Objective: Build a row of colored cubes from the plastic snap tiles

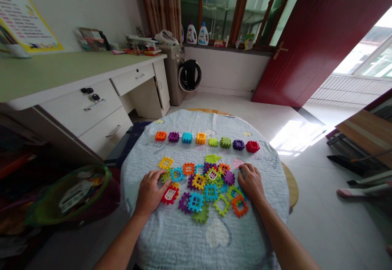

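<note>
Head view: plastic pieces [211,192] on cloth-covered table [180,241], red door [294,49] beyond.

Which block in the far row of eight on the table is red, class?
The red block at the row's right end, beside the dark purple block. The other seven are other colours; the orange block sits at the opposite end.

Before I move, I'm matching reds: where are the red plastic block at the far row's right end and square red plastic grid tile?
Red plastic block [252,146], head view: its visible middle.
Square red plastic grid tile [170,195], head view: its central grid.
</note>
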Available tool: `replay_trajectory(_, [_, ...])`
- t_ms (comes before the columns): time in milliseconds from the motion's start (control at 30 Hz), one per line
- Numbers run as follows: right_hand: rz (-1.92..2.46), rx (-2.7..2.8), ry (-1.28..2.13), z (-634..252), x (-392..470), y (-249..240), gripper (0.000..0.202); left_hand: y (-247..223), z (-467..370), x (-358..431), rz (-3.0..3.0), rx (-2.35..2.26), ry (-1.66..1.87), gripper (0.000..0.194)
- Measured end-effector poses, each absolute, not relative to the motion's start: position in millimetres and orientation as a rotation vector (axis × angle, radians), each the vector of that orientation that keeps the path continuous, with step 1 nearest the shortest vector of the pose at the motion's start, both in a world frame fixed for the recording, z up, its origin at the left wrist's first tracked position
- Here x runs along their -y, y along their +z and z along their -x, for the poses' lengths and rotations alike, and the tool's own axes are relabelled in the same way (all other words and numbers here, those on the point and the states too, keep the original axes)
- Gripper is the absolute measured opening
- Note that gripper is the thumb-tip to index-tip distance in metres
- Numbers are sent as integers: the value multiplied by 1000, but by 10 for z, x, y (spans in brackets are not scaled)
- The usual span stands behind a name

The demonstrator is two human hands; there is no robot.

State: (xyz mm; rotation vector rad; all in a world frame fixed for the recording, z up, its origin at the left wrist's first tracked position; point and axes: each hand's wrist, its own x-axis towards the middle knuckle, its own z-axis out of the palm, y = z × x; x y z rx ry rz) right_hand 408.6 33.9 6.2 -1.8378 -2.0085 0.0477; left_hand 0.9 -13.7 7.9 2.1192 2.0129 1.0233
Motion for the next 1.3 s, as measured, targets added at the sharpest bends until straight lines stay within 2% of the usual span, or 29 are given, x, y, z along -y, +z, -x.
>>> replay_trajectory(633, [1822,1999,80,-4061,-315,102,23,2,34,106,-2175,-1955,1044,29])
replay_trajectory(833, [1831,1884,235,-4098,-344,104,25,-11,31,113,-2167,-1973,986,28])
replay_trajectory(967, [1747,1900,453,-4013,-313,164,36,-13,32,114,-2156,-1981,990,29])
replay_trajectory(1100, [1763,2046,470,-3799,-228,234,54,-8,25,108,-2140,-1988,1000,30])
replay_trajectory(1300, [1821,2004,419,-3697,-265,205,45,24,18,105,-2122,-1987,1090,31])
